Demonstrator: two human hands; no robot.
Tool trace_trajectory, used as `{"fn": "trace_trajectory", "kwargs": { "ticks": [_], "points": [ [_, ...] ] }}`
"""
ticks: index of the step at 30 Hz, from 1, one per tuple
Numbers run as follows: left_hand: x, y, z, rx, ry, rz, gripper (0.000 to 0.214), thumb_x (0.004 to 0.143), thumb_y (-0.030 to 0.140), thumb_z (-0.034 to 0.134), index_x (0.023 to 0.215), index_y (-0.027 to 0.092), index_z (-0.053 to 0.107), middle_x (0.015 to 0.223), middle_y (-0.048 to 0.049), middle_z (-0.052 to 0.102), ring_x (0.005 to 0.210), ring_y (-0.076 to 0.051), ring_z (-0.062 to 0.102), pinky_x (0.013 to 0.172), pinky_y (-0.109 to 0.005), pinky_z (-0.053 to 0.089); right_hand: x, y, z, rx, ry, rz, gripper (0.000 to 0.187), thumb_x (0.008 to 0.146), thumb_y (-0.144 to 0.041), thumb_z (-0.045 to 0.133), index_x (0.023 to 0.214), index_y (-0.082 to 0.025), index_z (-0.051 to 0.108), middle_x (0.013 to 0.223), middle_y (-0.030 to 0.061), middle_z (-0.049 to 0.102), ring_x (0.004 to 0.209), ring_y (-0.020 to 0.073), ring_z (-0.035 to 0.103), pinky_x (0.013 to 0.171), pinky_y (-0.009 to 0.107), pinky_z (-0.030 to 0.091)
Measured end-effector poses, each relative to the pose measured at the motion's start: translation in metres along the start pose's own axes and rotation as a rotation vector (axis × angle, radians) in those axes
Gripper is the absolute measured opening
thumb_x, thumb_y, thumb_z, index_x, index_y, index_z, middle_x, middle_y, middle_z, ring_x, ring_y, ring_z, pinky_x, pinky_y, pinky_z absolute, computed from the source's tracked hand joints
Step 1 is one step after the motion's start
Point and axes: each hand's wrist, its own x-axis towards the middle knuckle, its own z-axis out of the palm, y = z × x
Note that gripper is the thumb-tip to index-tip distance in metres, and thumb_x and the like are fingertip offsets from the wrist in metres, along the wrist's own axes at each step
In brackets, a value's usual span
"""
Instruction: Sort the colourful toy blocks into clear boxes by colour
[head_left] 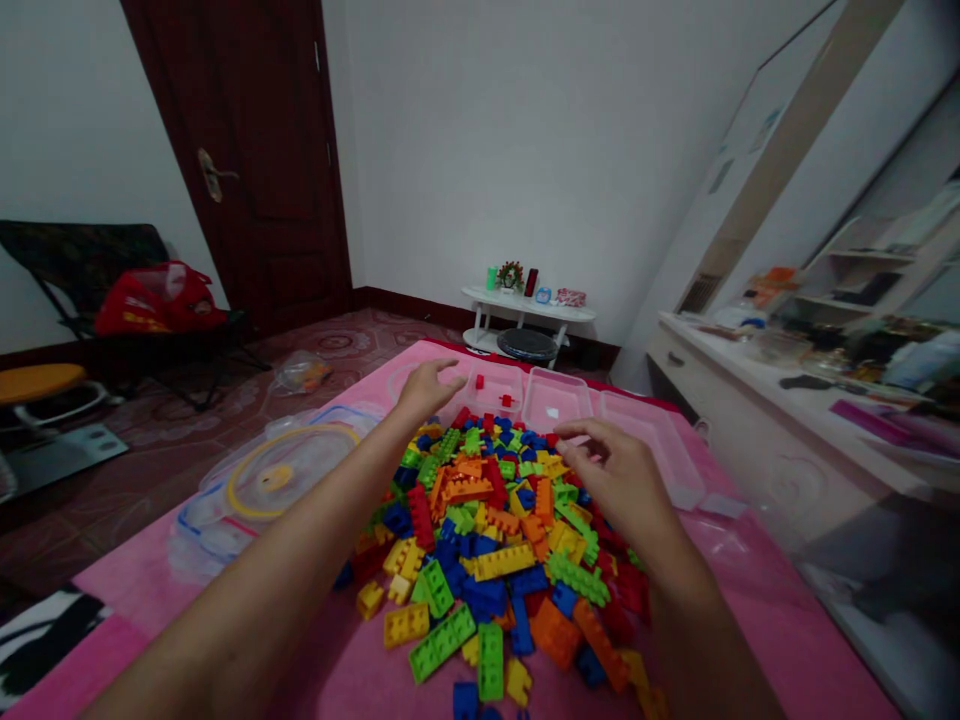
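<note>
A heap of plastic building bricks [502, 540] in red, blue, green, yellow and orange lies on a pink cloth [750, 600]. My left hand [429, 387] reaches over the far left edge of the heap toward a clear container [491, 392] holding two red bricks; its fingers are stretched out and hold nothing I can see. My right hand [619, 470] hovers over the heap's far right side with fingers curled in a loose pinch; whether it holds a brick is not visible. Two more clear containers [556, 400] stand beside the first.
Clear lids [274, 478] with yellow and blue rims lie on the cloth at the left. A white low table [529, 315] with small items stands by the far wall. A folding chair [112, 290] with a red bag and a dark door are left; a white counter [787, 400] is right.
</note>
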Motion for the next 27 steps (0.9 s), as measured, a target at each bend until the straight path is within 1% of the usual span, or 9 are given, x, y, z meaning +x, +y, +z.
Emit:
{"fn": "trace_trajectory", "kwargs": {
  "ticks": [3,7,10,13,15,18,21,24,27],
  "points": [
    [-0.028,0.005,0.011,-0.033,-0.196,0.065,0.033,0.068,0.034,0.068,0.096,0.017,0.071,0.101,-0.0087,0.069,0.097,-0.022,0.061,0.082,-0.027,0.045,-0.001,0.009,0.007,-0.184,-0.186,0.009,0.022,0.074,-0.016,0.053,0.089,-0.021,0.069,0.092,0.0037,0.069,0.077,0.0165,0.061,0.072,0.027,0.045],
    [-0.053,0.017,0.016,-0.041,-0.458,0.102,0.025,0.071,0.032,0.064,0.089,0.017,0.073,0.087,-0.0060,0.072,0.080,-0.019,0.064,0.074,-0.025,0.046,-0.007,0.019,0.013,-0.359,-0.422,0.017,0.039,0.066,-0.005,0.052,0.095,-0.024,0.069,0.100,0.0028,0.068,0.089,0.0185,0.061,0.076,0.026,0.043],
    [-0.058,0.024,0.008,0.097,-0.532,0.139,0.021,0.072,0.030,0.062,0.083,0.016,0.073,0.076,-0.0044,0.071,0.068,-0.016,0.061,0.062,-0.022,0.042,-0.012,0.023,0.018,-0.381,-0.502,-0.016,0.050,0.060,0.000,0.051,0.099,-0.025,0.067,0.108,0.0027,0.065,0.098,0.0188,0.058,0.080,0.025,0.042],
    [-0.060,0.031,-0.007,0.263,-0.547,0.189,0.017,0.070,0.030,0.063,0.076,0.017,0.072,0.067,-0.0032,0.068,0.059,-0.014,0.057,0.054,-0.021,0.037,-0.013,0.026,0.023,-0.380,-0.512,-0.003,0.043,0.062,-0.003,0.055,0.098,-0.023,0.067,0.107,0.0044,0.063,0.099,0.0192,0.057,0.083,0.026,0.041],
    [-0.062,0.037,-0.018,0.329,-0.620,0.212,0.016,0.066,0.032,0.067,0.073,0.019,0.072,0.064,-0.0024,0.067,0.056,-0.013,0.056,0.053,-0.021,0.035,-0.011,0.027,0.024,-0.375,-0.524,0.020,0.034,0.063,-0.008,0.059,0.093,-0.022,0.067,0.102,0.0040,0.063,0.095,0.0183,0.058,0.079,0.025,0.041],
    [-0.069,0.041,-0.026,0.376,-0.691,0.237,0.024,0.052,0.034,0.077,0.073,0.022,0.073,0.067,-0.0020,0.068,0.060,-0.016,0.058,0.056,-0.022,0.037,-0.008,0.025,0.022,-0.379,-0.509,0.019,0.024,0.065,-0.015,0.062,0.088,-0.022,0.066,0.097,0.0023,0.064,0.087,0.0168,0.058,0.070,0.023,0.039],
    [-0.076,0.042,-0.023,0.429,-0.669,0.220,0.037,0.035,0.026,0.083,0.070,0.024,0.072,0.063,-0.0005,0.065,0.061,-0.018,0.057,0.057,-0.023,0.038,-0.005,0.020,0.019,-0.435,-0.425,0.054,0.015,0.068,-0.026,0.064,0.082,-0.021,0.065,0.086,0.0027,0.066,0.078,0.0172,0.059,0.062,0.024,0.035],
    [-0.082,0.042,-0.017,0.452,-0.601,0.213,0.029,0.037,0.011,0.078,0.061,0.024,0.068,0.056,0.0001,0.060,0.057,-0.017,0.054,0.057,-0.024,0.038,-0.003,0.016,0.019,-0.403,-0.327,0.105,0.016,0.072,-0.036,0.061,0.076,-0.020,0.063,0.073,0.0027,0.065,0.067,0.0164,0.057,0.055,0.024,0.032],
    [-0.084,0.042,-0.019,0.428,-0.563,0.225,0.026,0.044,0.005,0.070,0.063,0.023,0.070,0.061,-0.0023,0.062,0.060,-0.017,0.054,0.059,-0.023,0.039,-0.002,0.013,0.023,-0.170,-0.247,0.106,0.019,0.075,-0.037,0.059,0.080,-0.019,0.062,0.074,0.0025,0.064,0.066,0.0154,0.057,0.055,0.024,0.036]
  ]
}}
